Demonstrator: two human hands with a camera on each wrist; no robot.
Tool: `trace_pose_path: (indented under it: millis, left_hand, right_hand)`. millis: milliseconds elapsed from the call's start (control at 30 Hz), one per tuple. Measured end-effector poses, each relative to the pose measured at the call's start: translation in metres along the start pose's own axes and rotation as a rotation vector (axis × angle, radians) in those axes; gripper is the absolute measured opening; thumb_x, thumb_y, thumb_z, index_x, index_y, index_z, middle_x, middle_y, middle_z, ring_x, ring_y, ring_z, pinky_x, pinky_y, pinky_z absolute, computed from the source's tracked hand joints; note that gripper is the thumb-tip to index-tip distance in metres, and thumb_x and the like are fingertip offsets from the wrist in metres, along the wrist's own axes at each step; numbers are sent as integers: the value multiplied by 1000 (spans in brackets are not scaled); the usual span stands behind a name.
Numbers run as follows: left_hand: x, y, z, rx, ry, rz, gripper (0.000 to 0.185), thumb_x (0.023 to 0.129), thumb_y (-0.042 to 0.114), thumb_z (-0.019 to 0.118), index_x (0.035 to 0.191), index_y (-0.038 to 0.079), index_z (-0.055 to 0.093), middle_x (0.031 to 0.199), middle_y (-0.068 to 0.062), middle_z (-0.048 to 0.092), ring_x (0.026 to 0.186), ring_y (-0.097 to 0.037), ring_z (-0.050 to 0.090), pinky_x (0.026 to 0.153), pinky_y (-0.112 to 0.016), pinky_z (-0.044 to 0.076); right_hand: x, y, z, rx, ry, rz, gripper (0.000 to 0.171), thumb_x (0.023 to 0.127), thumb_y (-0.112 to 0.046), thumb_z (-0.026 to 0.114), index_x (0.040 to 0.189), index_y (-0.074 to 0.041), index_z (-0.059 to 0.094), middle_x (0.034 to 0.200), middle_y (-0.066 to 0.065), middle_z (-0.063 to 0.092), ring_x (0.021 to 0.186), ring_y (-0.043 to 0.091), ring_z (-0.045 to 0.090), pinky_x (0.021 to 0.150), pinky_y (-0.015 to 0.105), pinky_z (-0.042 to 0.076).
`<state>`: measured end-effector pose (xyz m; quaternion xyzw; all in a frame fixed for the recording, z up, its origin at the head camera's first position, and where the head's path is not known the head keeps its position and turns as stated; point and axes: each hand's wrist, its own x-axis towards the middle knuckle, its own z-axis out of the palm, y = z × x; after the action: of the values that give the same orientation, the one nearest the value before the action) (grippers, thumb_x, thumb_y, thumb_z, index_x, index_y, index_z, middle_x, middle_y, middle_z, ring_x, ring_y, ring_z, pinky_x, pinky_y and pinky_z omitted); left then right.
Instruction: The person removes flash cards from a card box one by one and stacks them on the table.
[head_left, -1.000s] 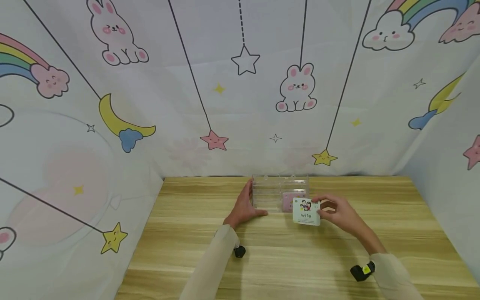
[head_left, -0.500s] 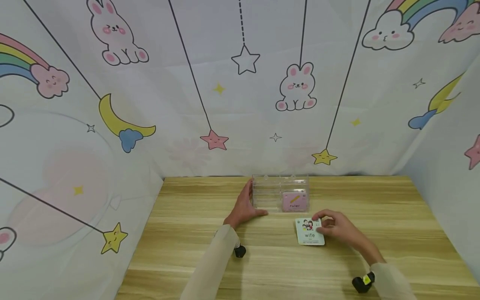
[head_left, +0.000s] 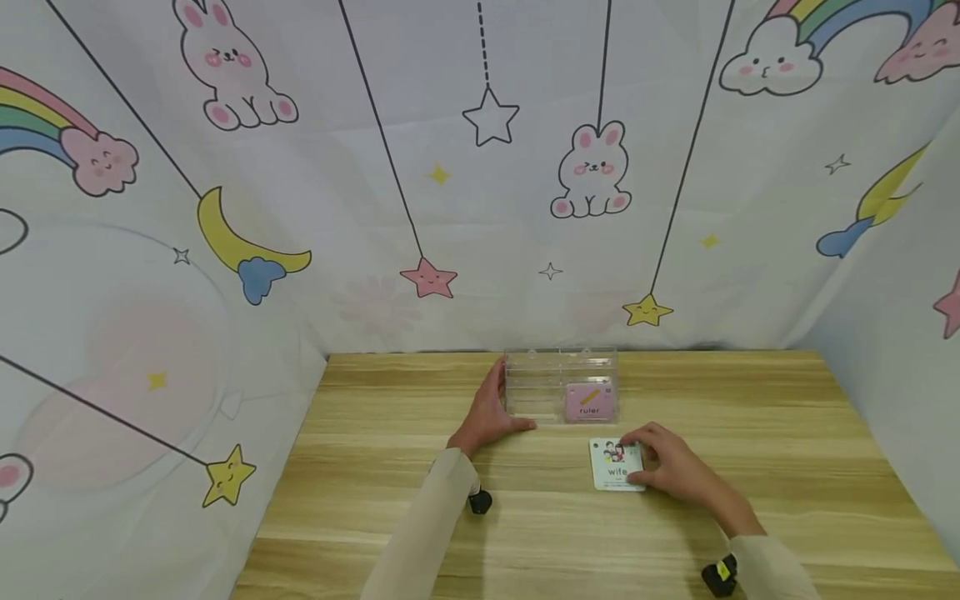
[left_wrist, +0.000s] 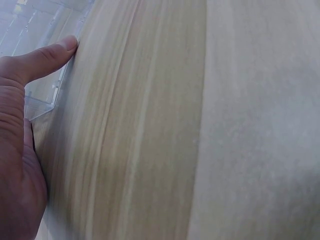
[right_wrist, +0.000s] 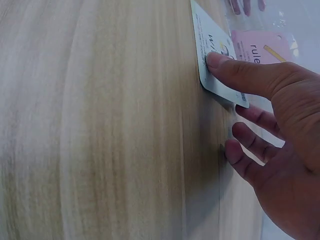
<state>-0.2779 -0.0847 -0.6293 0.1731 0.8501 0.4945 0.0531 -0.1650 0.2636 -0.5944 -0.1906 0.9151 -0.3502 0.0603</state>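
- The card (head_left: 617, 465) has come down from the clear box (head_left: 561, 385) onto the counter (head_left: 375, 467).
- Right hand (head_left: 667, 468) presses it flat, fingers fairly straight.
- Left hand (head_left: 486, 412), open, rests against the box.
- A sliding fingertip could skid the card away.

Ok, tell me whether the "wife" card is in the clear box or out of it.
Out. The "wife" card lies flat on the table in front of the clear box, under the right hand.

Two cards, "wife" (head_left: 617, 465) and "ruler" (head_left: 590, 402); one clear box (head_left: 558, 371); two hands.
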Motion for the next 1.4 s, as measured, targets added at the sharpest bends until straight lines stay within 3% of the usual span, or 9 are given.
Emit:
trace_pose_path:
  millis: [133, 733, 900, 1100, 1400]
  left_hand:
    - [1, 0, 0, 4, 3, -5, 137, 67, 27, 102, 168, 18, 9, 170, -6, 22, 154, -21, 27, 123, -30, 29]
    - [1, -2, 0, 1, 2, -15, 138, 67, 27, 102, 168, 19, 9, 171, -4, 21, 154, -17, 27, 122, -26, 29]
    - [1, -2, 0, 2, 1, -12, 137, 67, 28, 101, 168, 19, 9, 171, -5, 21, 154, -19, 27, 122, -29, 29]
    - [1, -2, 0, 11, 3, 1, 137, 67, 29, 101, 168, 19, 9, 171, -6, 21, 154, -22, 28, 122, -31, 30]
    - [-1, -1, -1, 1, -1, -14, 138, 67, 31, 101, 168, 19, 9, 171, -4, 21, 154, -19, 28, 122, -28, 30]
  right_hand:
    - [0, -2, 0, -30, -10, -6, 50, 81, -22, 91, 124, -8, 70, 122, 6, 61, 111, 26, 58, 97, 52, 51]
    - [1, 0, -2, -79, -23, -45, 49, 81, -25, 92, 122, -6, 72, 120, 8, 60, 111, 32, 58, 98, 59, 50]
    - [3, -4, -8, -68, 24, -45, 50, 81, -21, 91, 123, -3, 72, 118, 9, 63, 107, 30, 59, 93, 51, 53]
    - [15, -11, -21, -33, 86, -49, 49, 86, -15, 87, 129, -1, 68, 116, 12, 65, 92, 26, 58, 75, 37, 52]
    - [37, -20, -25, -51, 135, -72, 58, 91, -11, 81, 144, -1, 58, 120, 19, 65, 92, 29, 60, 75, 42, 54]
